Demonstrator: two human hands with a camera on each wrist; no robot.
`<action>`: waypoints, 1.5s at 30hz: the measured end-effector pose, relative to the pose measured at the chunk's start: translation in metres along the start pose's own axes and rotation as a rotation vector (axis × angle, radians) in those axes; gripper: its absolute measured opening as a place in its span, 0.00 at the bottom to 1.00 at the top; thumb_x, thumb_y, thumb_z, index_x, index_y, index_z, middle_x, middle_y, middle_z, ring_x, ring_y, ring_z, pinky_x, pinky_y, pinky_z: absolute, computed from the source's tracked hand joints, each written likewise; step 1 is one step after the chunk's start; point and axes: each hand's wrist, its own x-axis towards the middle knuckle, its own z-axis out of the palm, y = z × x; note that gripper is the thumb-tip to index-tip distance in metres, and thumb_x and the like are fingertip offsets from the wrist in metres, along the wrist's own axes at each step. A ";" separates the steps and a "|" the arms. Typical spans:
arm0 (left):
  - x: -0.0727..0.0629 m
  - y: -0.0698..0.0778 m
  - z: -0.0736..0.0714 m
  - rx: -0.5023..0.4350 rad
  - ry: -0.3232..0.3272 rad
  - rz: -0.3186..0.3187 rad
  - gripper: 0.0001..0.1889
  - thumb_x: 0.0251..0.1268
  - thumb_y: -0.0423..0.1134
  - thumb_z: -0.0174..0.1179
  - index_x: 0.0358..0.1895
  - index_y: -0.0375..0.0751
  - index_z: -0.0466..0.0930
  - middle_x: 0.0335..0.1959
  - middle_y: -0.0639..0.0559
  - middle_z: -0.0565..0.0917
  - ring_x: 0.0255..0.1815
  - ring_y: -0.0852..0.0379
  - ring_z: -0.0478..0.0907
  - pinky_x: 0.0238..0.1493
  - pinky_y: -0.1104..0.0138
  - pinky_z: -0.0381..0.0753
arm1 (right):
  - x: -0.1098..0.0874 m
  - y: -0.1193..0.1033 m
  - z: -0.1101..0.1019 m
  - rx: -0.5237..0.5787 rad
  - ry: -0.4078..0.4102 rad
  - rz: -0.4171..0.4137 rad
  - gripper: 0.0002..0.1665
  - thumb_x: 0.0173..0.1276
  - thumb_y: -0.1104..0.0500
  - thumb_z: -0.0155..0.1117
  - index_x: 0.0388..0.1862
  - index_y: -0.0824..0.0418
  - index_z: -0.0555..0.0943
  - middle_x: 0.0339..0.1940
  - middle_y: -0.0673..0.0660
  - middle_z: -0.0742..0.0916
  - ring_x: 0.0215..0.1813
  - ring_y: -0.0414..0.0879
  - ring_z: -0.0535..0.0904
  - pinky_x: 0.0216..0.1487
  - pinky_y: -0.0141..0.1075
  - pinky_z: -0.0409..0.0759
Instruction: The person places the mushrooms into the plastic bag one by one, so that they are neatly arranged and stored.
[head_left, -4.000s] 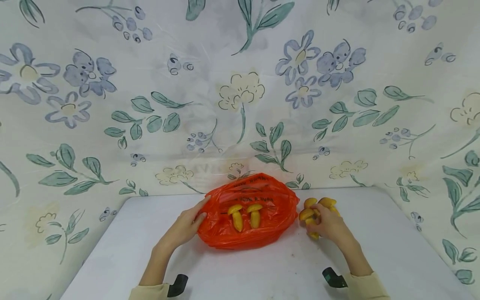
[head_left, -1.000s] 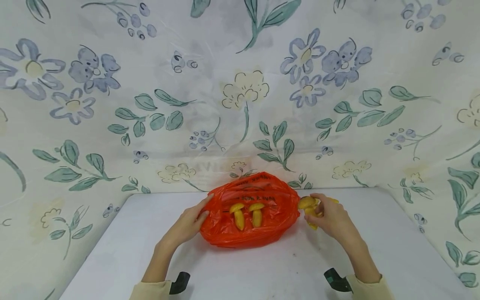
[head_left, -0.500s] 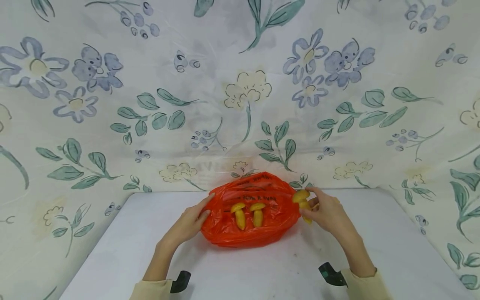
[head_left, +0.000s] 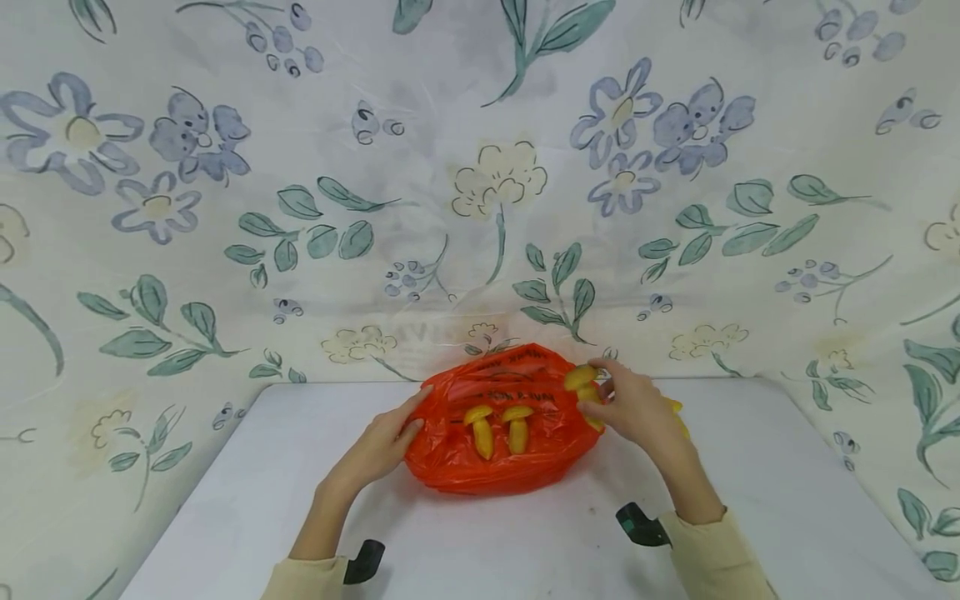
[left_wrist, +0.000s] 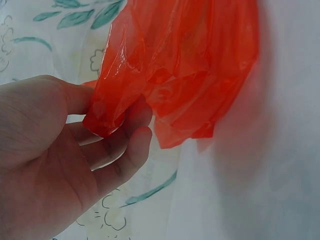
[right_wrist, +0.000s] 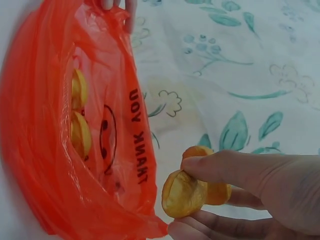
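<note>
A red plastic bag [head_left: 495, 475] with black lettering lies on the table, its mouth spread open. Two yellow mushrooms, one on the left [head_left: 482, 433] and one on the right [head_left: 517, 429], lie side by side in it. At the bag's left edge my left hand [head_left: 378, 446] pinches the film between thumb and fingers; the left wrist view shows the thumb [left_wrist: 77, 97] against the red plastic [left_wrist: 112, 97]. My right hand [head_left: 632, 404] holds another yellow mushroom [head_left: 581, 380] over the bag's right rim, cap to the left, thumb and fingers around it [right_wrist: 185, 192].
More yellow [head_left: 678, 412] shows behind the right wrist, mostly hidden by it. The white table [head_left: 510, 542] ends at a flowered cloth [head_left: 420, 250] behind the bag. Black devices sit at the left cuff [head_left: 365, 562] and right cuff [head_left: 641, 525].
My right hand has picked a mushroom from the group on the right and carried it left to the bag's rim. The left hand keeps its hold on the bag. The view shifts slightly.
</note>
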 end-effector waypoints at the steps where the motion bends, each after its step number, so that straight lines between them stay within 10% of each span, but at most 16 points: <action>1: 0.000 0.000 0.000 -0.001 0.000 0.000 0.29 0.73 0.31 0.51 0.76 0.43 0.59 0.71 0.37 0.70 0.57 0.45 0.78 0.60 0.51 0.80 | 0.001 -0.002 0.001 -0.003 0.001 -0.002 0.39 0.61 0.53 0.72 0.69 0.58 0.69 0.42 0.59 0.84 0.36 0.47 0.78 0.31 0.32 0.82; 19: 0.001 0.003 -0.001 -0.007 -0.006 -0.020 0.29 0.74 0.31 0.51 0.76 0.44 0.58 0.71 0.38 0.70 0.59 0.44 0.77 0.61 0.50 0.79 | 0.030 -0.025 0.027 -0.029 -0.031 -0.043 0.40 0.59 0.54 0.74 0.68 0.62 0.70 0.32 0.56 0.81 0.33 0.47 0.75 0.28 0.30 0.75; 28: 0.001 0.001 -0.002 -0.007 -0.003 -0.003 0.29 0.73 0.30 0.50 0.76 0.43 0.59 0.71 0.37 0.69 0.63 0.42 0.76 0.62 0.49 0.78 | 0.037 -0.028 0.044 -0.035 -0.056 0.032 0.37 0.59 0.55 0.74 0.66 0.63 0.71 0.42 0.59 0.84 0.37 0.50 0.77 0.34 0.35 0.80; 34: 0.001 0.001 -0.001 -0.004 -0.001 0.003 0.29 0.73 0.30 0.51 0.76 0.43 0.59 0.71 0.37 0.70 0.61 0.43 0.76 0.62 0.49 0.79 | 0.038 -0.023 0.056 -0.083 -0.059 0.113 0.37 0.60 0.52 0.73 0.66 0.61 0.72 0.56 0.64 0.83 0.52 0.57 0.77 0.56 0.53 0.81; 45: 0.000 0.002 -0.002 -0.003 -0.002 -0.006 0.29 0.73 0.31 0.51 0.76 0.43 0.59 0.71 0.37 0.70 0.60 0.43 0.76 0.61 0.49 0.79 | 0.042 -0.020 0.069 -0.102 -0.086 0.138 0.35 0.59 0.54 0.74 0.63 0.63 0.73 0.52 0.63 0.84 0.46 0.54 0.78 0.53 0.49 0.84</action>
